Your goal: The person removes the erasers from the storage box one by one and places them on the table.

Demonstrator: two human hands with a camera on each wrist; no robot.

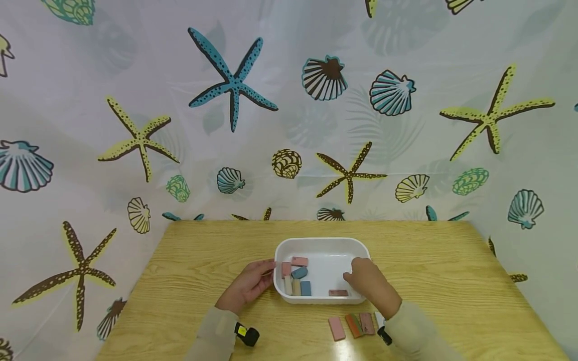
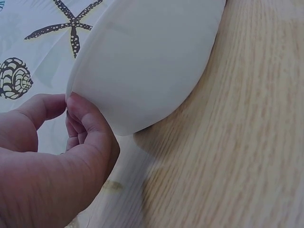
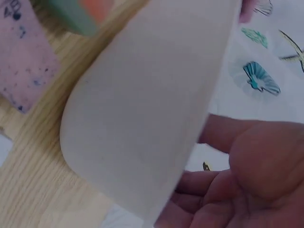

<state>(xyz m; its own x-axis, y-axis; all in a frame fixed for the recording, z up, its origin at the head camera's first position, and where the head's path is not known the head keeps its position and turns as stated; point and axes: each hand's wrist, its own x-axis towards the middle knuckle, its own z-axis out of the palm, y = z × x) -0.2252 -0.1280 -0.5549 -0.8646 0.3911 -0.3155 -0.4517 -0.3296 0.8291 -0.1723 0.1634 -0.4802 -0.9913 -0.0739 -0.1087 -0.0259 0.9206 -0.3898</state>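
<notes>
A white tray [image 1: 316, 241] stands in the middle of the wooden table [image 1: 451, 271]. Several small erasers lie in its left half, among them a pink one [image 1: 299, 261] and a blue one [image 1: 305, 288]. My left hand [image 1: 269, 268] pinches the tray's left rim; in the left wrist view the thumb and a finger of the left hand [image 2: 66, 102] meet at the edge of the tray [image 2: 142, 61]. My right hand [image 1: 349, 276] reaches into the tray's right side with loosely bent fingers and holds nothing. A brownish-pink eraser [image 1: 338, 293] lies just below its fingertips.
On the table before the tray lie a pink eraser [image 1: 336, 328], an orange-and-green one [image 1: 354, 325], a mauve one [image 1: 367, 323] and a white one partly behind my right sleeve. A curtain printed with shells and starfish [image 1: 232, 82] closes off the back and sides.
</notes>
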